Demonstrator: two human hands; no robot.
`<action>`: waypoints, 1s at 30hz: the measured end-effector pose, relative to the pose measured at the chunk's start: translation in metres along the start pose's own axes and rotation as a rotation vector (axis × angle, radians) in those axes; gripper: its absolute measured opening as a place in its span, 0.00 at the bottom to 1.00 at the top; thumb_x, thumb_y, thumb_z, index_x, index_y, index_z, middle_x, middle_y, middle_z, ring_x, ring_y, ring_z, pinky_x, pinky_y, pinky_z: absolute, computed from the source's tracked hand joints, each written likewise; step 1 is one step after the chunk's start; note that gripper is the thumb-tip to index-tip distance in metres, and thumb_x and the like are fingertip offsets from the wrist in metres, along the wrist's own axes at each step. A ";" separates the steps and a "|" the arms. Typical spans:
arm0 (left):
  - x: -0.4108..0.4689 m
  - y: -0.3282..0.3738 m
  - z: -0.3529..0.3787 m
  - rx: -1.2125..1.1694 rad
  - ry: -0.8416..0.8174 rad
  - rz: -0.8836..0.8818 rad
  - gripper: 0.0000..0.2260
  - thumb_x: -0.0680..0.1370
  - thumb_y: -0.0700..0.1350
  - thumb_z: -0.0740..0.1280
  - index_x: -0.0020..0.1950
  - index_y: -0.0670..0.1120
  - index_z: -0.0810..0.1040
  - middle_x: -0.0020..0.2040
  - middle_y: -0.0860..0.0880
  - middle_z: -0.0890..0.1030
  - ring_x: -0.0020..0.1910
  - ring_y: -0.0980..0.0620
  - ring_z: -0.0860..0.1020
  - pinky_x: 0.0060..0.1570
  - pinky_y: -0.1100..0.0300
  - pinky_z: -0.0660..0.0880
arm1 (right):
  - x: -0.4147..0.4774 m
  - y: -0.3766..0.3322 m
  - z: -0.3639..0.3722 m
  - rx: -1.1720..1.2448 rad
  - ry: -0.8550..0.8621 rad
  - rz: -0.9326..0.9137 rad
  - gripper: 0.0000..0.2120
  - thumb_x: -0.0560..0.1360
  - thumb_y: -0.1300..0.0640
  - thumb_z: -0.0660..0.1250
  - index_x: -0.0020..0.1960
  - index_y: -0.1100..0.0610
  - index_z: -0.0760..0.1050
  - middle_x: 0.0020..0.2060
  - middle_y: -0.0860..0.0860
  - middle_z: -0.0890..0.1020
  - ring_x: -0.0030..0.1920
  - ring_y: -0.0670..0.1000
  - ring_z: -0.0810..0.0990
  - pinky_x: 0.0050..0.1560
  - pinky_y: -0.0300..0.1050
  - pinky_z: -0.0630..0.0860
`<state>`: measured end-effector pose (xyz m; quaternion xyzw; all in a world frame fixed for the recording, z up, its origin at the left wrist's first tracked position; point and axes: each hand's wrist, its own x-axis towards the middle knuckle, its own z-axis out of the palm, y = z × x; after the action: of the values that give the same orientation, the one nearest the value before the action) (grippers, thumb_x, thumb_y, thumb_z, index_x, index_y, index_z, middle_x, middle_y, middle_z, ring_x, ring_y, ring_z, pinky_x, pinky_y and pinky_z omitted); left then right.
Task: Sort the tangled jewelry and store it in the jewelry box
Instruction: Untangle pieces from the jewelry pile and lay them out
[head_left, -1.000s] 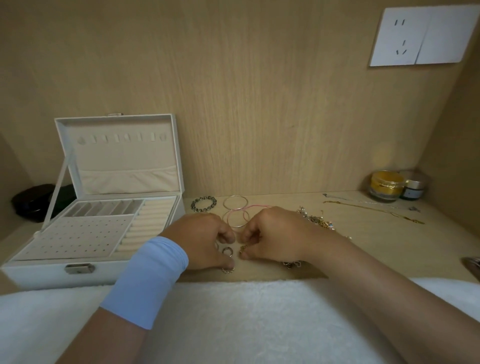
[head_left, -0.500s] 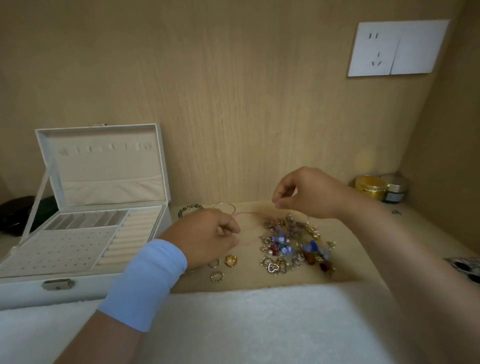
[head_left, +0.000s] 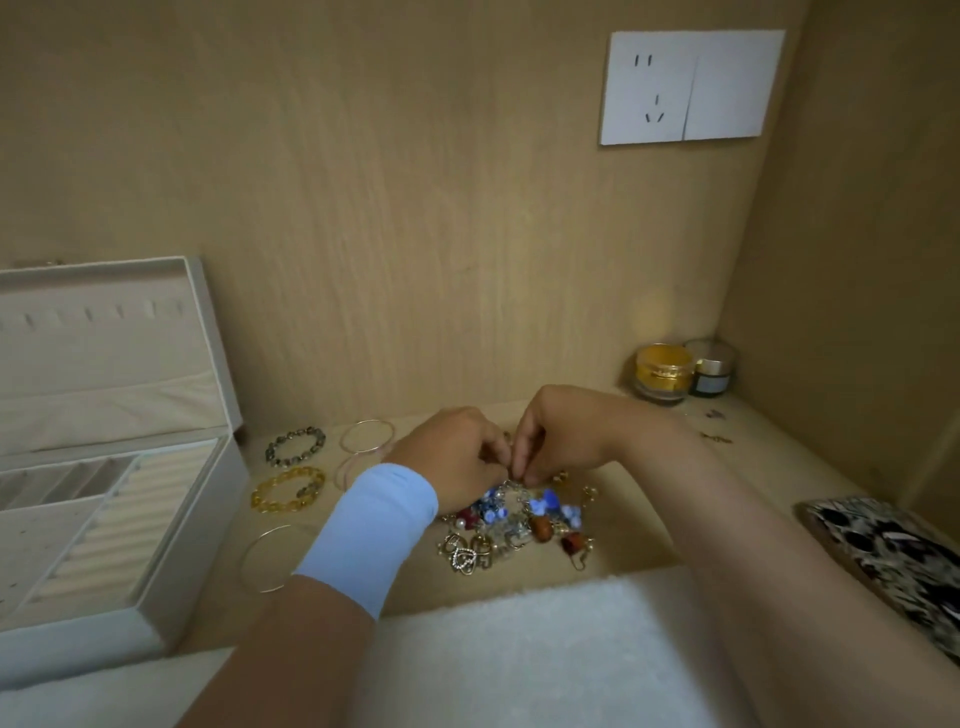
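Hands: left hand (head_left: 457, 457), right hand (head_left: 563, 436) both pinch the tangled heap of blue-bead, gold-charm jewelry (head_left: 519, 525) on the wooden shelf (head_left: 779, 457).
Progress: early (open white jewelry box (head_left: 197, 540) looks bare); untangling and storing remain.

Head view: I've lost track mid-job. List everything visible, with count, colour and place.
jewelry box: one, cream, lid open, left edge of shelf
tangled jewelry: one heap, blue, red, gold and silver, shelf centre
bead bracelets: two, dark grey behind, amber in front, right of the box
thin bangles: three, gold-pink, beside the bracelets, one partly hidden by the wrist
jars: two, gold and silver-lidded, back right corner
patterned flat item: one, black and white, right edge
towel: one, white, front
wall socket: one, white, upper right
wristband: one, light blue, left wrist
left hand, right hand: both pinch a piece at the heap's top
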<state>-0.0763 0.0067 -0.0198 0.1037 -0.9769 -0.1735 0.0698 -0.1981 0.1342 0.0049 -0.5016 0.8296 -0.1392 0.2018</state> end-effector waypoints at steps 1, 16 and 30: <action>-0.001 -0.003 0.002 -0.021 0.002 -0.009 0.04 0.74 0.46 0.72 0.45 0.57 0.82 0.45 0.57 0.76 0.47 0.55 0.76 0.55 0.57 0.75 | 0.002 -0.001 0.003 -0.004 0.005 -0.005 0.07 0.68 0.58 0.80 0.45 0.49 0.87 0.36 0.41 0.86 0.38 0.39 0.81 0.48 0.37 0.77; -0.002 -0.005 -0.001 -0.477 0.174 -0.130 0.05 0.74 0.48 0.74 0.42 0.57 0.82 0.37 0.60 0.82 0.39 0.60 0.80 0.50 0.58 0.77 | -0.008 -0.002 -0.016 0.263 0.148 -0.028 0.04 0.75 0.58 0.71 0.46 0.57 0.85 0.33 0.48 0.85 0.26 0.45 0.75 0.32 0.38 0.74; -0.002 0.008 -0.008 -0.808 0.272 -0.230 0.04 0.74 0.44 0.75 0.47 0.48 0.82 0.39 0.50 0.85 0.34 0.55 0.81 0.47 0.54 0.80 | -0.015 -0.003 -0.025 0.519 0.246 -0.031 0.06 0.74 0.61 0.75 0.50 0.58 0.83 0.37 0.50 0.85 0.31 0.49 0.80 0.26 0.38 0.66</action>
<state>-0.0748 0.0116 -0.0103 0.1978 -0.7947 -0.5329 0.2128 -0.2016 0.1469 0.0312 -0.4250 0.7768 -0.4097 0.2193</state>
